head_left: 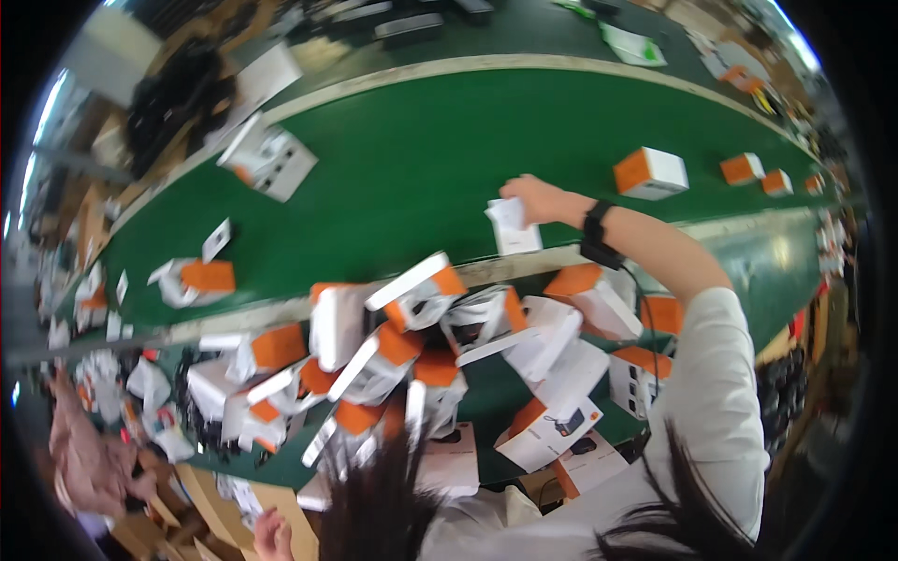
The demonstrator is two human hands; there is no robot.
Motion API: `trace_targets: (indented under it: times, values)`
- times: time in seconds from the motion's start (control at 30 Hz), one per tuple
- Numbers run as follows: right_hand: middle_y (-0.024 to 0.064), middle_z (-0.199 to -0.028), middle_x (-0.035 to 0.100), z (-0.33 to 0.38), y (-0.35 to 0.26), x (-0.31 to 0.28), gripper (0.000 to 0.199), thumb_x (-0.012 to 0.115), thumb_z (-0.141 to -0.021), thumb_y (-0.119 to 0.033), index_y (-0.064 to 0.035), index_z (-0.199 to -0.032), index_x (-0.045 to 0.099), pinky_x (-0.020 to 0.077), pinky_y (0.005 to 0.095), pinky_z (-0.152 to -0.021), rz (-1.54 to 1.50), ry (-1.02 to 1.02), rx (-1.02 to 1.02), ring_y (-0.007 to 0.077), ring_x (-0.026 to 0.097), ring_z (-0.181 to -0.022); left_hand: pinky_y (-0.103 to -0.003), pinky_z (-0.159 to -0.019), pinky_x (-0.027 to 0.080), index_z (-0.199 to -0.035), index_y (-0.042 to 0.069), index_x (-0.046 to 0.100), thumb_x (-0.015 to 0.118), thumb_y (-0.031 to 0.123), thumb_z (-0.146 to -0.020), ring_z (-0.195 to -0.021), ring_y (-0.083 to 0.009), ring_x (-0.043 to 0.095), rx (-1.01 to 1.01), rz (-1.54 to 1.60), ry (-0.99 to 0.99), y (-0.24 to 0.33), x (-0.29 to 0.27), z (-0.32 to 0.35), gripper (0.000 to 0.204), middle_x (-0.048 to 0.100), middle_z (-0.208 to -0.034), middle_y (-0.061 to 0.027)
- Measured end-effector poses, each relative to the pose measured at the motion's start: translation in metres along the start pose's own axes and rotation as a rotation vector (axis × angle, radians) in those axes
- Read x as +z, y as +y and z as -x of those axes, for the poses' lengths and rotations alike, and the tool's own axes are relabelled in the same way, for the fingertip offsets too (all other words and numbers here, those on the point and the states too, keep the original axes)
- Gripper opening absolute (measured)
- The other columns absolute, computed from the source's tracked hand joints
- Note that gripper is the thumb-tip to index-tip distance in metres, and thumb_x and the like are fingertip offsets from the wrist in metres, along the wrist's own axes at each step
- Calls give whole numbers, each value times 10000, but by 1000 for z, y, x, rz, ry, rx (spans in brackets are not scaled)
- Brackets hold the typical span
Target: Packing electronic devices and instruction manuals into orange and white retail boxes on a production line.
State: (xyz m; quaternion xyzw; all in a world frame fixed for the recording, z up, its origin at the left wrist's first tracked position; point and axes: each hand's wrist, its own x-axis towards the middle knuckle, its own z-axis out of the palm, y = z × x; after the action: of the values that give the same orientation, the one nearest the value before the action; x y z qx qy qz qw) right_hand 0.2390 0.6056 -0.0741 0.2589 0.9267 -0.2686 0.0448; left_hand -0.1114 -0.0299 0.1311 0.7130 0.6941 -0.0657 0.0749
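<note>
1. The right hand (531, 198) is stretched far forward, its arm coming in from the lower right with a black wristband (596, 224) on the wrist. Its fingers are closed round the top of a small white carton (514, 227), which it holds by the upper end.

2. The left hand (271, 535) shows only as a sliver at the bottom edge, left of centre. Whether it is open, closed or holding anything cannot be told.

3. Taking the green conveyor belt (412, 159) as landmark: the white carton hangs at the belt's near edge, its lower end over the pale rail (234, 316) that borders the belt on the person's side. Its long axis runs roughly away from the person, tilted slightly left at the top.

4. The carton lies directly below and touching the right hand; the left hand is well apart from it, far back toward the body. The right hand is plainly the nearer.

5. On the belt, right of the carton, a closed orange-and-white box (651, 172) stands alone, with two more further right. Left on the belt lie an open white box (269, 159) and a half-folded orange-and-white one (198, 279).

6. On the near side of the belt's rail, a heap of opened orange-and-white cartons (412, 355) lies between belt and body, just below the held carton.

7. Another person's hand (89, 463) shows at the lower left, well apart.
</note>
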Motion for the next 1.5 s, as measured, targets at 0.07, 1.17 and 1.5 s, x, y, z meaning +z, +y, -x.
trace_targets:
  times: [0.07,1.17,1.5]
  values:
    - [153,-932,565,8,3,-7,624,779,-393,-19,-57,-943,486,440,404,-764,-130,-41,210,357,536,-912,-350,-961,356,-1005,0,601,587,109,-839,-1124,-261,473,-141,-9,-66,12,-2,-15,199,515,-1219,-156]
    - [33,-862,547,66,-562,-99,576,794,-607,-167,-31,-1086,504,439,242,-663,-422,-358,-21,100,500,-745,-298,-627,465,-919,26,608,614,187,-796,-694,-153,578,-40,1403,513,-7,-88,-103,203,610,-760,-93]
    - [3,-944,536,11,-540,-116,374,619,-784,-165,-70,-1123,494,454,219,-643,-336,-472,247,78,530,-777,-307,-781,470,-1152,-76,485,657,339,-777,-1003,-229,538,-1698,947,909,-243,186,200,585,543,-1108,-183]
